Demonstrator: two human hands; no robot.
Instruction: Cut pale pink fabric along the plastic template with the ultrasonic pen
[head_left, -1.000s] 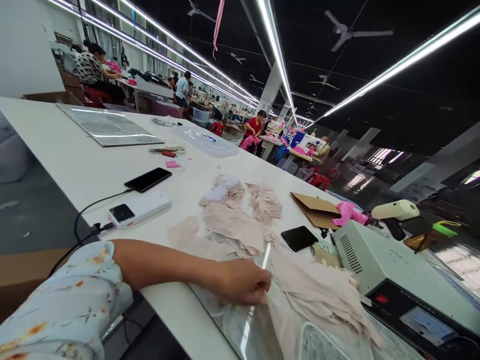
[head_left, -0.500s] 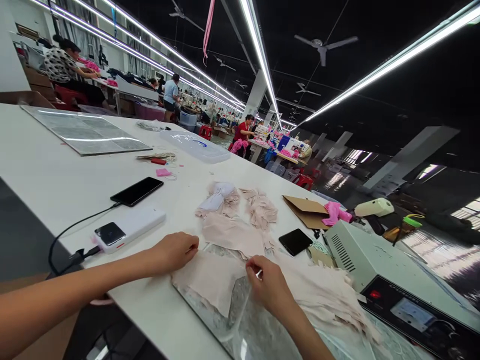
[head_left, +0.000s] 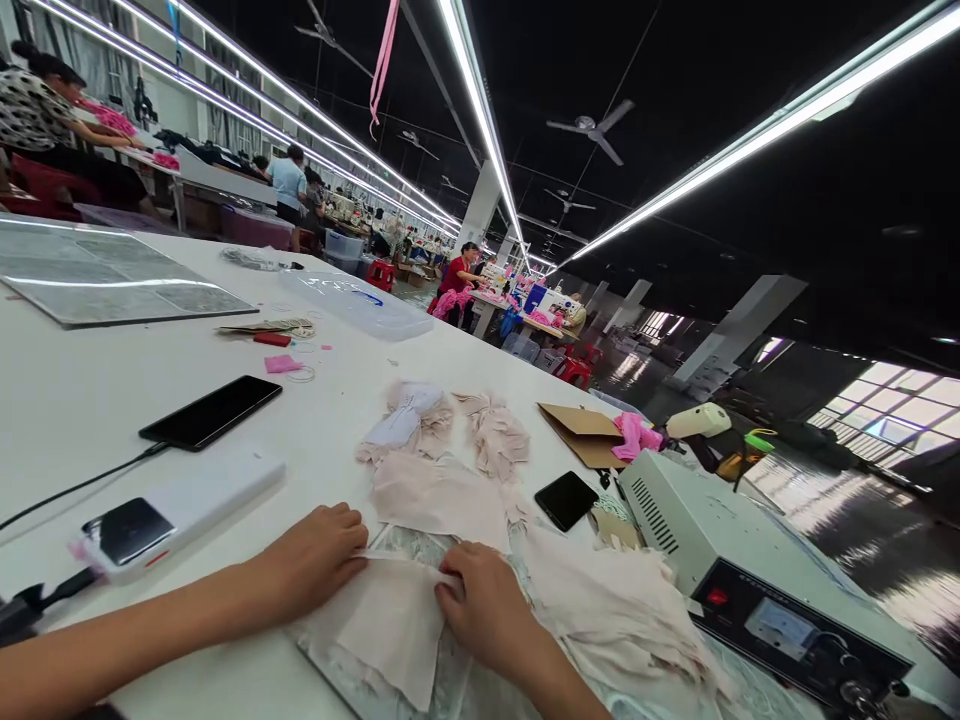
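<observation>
My left hand (head_left: 319,560) and my right hand (head_left: 484,605) both pinch the top edge of a pale pink fabric piece (head_left: 386,630) lying on a clear patterned plate (head_left: 420,545) at the front of the white table (head_left: 90,390). The fingers of both hands are closed on the fabric's edge. More pale pink fabric pieces (head_left: 442,500) lie just behind, and a heap of them (head_left: 615,610) sits right of my right hand. Two bundles of pink pieces (head_left: 450,425) lie farther back.
A grey machine with a dial (head_left: 750,590) stands at right, with a black phone (head_left: 566,500), cardboard (head_left: 581,432) and a cream handheld tool (head_left: 697,420) near it. At left lie a white power bank (head_left: 180,505), another phone (head_left: 210,412) and a grey mat (head_left: 105,285). Other people work at distant tables.
The view has swung left and down. My left hand moved right onto the fabric piece, and both hands now hold its top edge close together.
</observation>
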